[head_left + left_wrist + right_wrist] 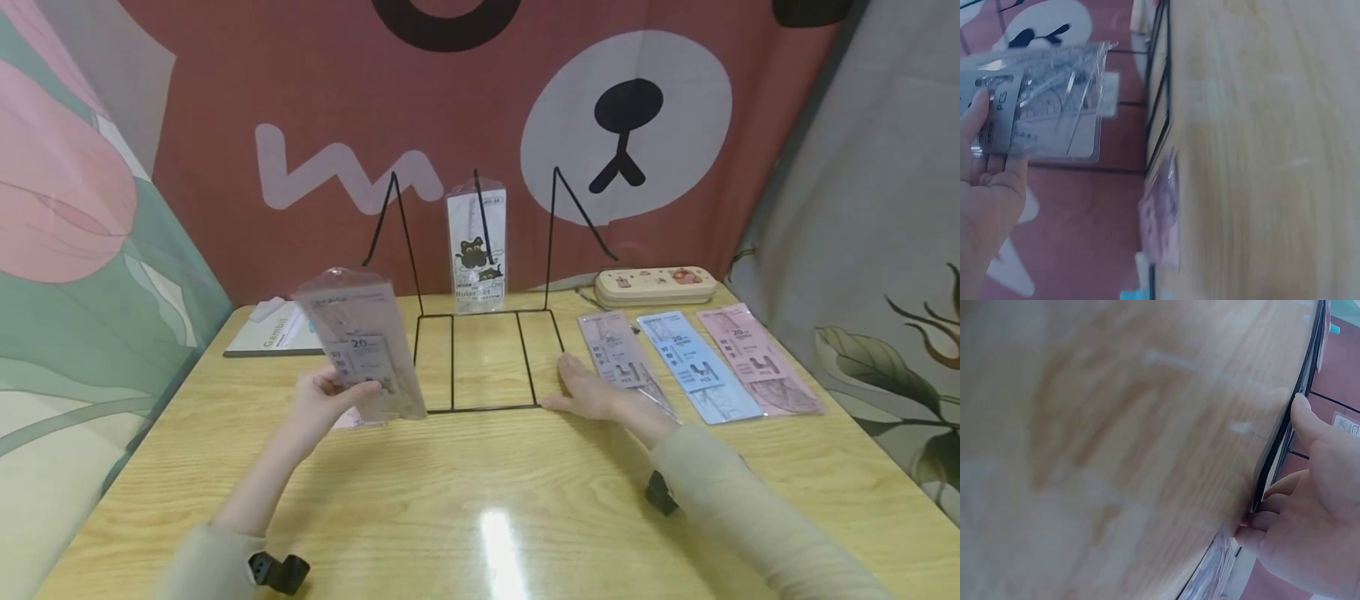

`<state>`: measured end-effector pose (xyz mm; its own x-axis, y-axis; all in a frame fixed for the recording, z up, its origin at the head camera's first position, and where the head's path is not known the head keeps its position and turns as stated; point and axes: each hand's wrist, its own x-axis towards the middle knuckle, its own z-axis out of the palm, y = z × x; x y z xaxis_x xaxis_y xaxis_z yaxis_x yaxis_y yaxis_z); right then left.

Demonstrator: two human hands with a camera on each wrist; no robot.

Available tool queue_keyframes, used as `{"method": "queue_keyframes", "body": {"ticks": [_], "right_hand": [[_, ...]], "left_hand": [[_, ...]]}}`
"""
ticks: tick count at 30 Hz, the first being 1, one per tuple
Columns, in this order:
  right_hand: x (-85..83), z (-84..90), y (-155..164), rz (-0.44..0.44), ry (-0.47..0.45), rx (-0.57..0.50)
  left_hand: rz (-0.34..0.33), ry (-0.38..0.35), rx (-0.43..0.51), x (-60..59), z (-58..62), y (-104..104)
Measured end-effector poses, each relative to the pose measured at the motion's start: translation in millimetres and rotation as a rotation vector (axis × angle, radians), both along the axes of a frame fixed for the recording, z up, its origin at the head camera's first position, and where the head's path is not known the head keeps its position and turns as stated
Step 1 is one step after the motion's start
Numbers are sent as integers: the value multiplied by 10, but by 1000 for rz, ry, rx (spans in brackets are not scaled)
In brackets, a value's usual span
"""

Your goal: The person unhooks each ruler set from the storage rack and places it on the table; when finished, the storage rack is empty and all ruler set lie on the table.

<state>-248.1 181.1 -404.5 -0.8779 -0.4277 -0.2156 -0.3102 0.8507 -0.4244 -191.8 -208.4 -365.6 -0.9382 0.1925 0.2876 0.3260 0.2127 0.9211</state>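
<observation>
In the head view my left hand holds up a clear-wrapped ruler set with a greyish card, thumb across its front and fingers behind. The same ruler set shows its transparent lower end in the left wrist view. My right hand rests at the front right corner of a black wire rack, thumb by the front bar and fingers along the side. Another ruler set, white with black cats, stands upright at the back of the rack, behind its middle prong.
Right of the rack lie a grey ruler set, a blue one and a pink one. A cream pencil case is behind them. At the left lies a white notebook; a pink packet lies near the rack.
</observation>
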Motion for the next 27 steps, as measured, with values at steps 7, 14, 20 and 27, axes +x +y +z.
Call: {"method": "queue_keyframes", "body": {"ticks": [7, 14, 20, 27], "right_hand": [[-4, 6, -5, 3, -9, -4], [-16, 1, -3, -2, -11, 21], [-17, -1, -3, 0, -11, 18], [-12, 13, -5, -6, -20, 13]], "left_hand": [[39, 51, 116, 244, 164, -475], [175, -84, -38, 173, 249, -966], [299, -234, -366, -58, 152, -1176], [316, -493, -486, -315, -21, -1188]]}}
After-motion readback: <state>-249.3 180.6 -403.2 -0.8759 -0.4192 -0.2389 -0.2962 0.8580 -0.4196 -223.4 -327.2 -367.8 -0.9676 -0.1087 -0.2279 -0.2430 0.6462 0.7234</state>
